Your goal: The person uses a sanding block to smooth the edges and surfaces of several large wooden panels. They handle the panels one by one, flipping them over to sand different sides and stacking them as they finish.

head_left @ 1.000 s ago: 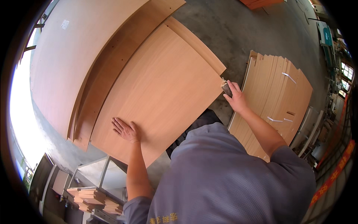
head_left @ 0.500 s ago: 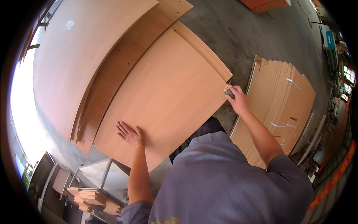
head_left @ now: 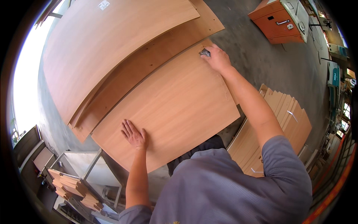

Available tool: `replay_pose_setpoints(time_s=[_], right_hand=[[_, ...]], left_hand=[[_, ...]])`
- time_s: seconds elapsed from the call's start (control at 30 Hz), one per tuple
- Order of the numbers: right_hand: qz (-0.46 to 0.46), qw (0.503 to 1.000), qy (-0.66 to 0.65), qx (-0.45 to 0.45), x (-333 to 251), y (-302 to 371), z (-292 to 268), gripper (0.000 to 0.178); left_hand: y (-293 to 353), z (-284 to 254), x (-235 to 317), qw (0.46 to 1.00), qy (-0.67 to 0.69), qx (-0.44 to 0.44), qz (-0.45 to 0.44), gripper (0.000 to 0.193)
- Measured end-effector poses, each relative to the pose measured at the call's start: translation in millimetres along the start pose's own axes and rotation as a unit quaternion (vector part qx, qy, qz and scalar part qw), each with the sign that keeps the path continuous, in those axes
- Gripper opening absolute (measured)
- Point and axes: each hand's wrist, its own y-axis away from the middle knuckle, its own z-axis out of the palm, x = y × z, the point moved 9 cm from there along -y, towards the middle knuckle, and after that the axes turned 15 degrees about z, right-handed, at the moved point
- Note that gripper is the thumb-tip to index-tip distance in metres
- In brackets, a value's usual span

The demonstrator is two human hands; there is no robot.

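A large light-brown wooden panel point(head_left: 175, 104) lies tilted in front of me. My left hand point(head_left: 134, 135) rests flat on its near left part, fingers spread. My right hand point(head_left: 217, 56) reaches to the panel's far corner and is closed around a small grey tool point(head_left: 204, 52) pressed against the edge there. Under and behind this panel stand larger wooden sheets point(head_left: 112, 44).
A stack of narrow wooden boards point(head_left: 279, 123) lies to my right on the concrete floor point(head_left: 261, 63). An orange cabinet point(head_left: 279, 18) stands at the far right. A metal rack point(head_left: 80, 175) with small wood pieces is at the lower left.
My right hand has slid with the tool along the panel's edge to its far corner. My left hand has stayed flat on the panel. My view has shifted forward.
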Motion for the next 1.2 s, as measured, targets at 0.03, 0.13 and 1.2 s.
replay_pose_setpoints(time_s=[0.03, 0.13, 1.2], right_hand=[[0.0, 1.0, 0.028, -0.009, -7.6, -10.1, 0.1, 0.042], [-0.112, 0.992, 0.058, -0.016, -19.0, -30.1, -2.8, 0.045], [-0.462, 0.874, 0.024, -0.145, -506.0, 324.7, 241.6, 0.062]], left_hand=[[-0.1, -0.5, 0.7, 1.0, 0.002, -0.001, 0.0, 0.083], [-0.1, -3.8, 2.4, 1.0, 0.002, -0.012, -0.008, 0.083], [12.2, -25.9, -79.6, 0.976, 0.135, 0.125, 0.118, 0.066]])
